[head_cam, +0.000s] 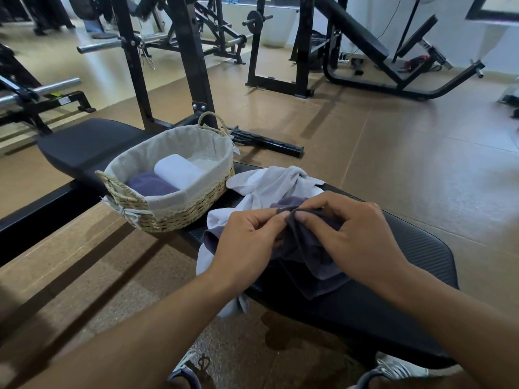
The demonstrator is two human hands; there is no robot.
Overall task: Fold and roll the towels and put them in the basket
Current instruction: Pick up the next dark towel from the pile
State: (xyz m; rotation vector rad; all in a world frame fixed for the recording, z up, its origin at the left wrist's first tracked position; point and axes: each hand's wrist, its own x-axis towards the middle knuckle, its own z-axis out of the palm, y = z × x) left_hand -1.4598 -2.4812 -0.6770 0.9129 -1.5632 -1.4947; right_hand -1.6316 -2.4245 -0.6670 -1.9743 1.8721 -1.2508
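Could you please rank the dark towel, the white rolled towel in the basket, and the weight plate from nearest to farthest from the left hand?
1. dark towel: pinched in the left hand.
2. white rolled towel: in the basket, up-left.
3. weight plate: far background.

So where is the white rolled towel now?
The white roll lies inside the basket on the bench, left of the hands, beside a purple towel.

— Bright enough in here?
— Daylight pours in from the windows (247, 0) at the far wall — soft, a bit cool. It throws pale glare on the floor (393, 153) and long dim shadows of the rack (193, 60) toward us.
— Sharp?
— The middle is; the corners smear, the forearms (146, 332) near the lens go soft, and straight bars bow at the edges.
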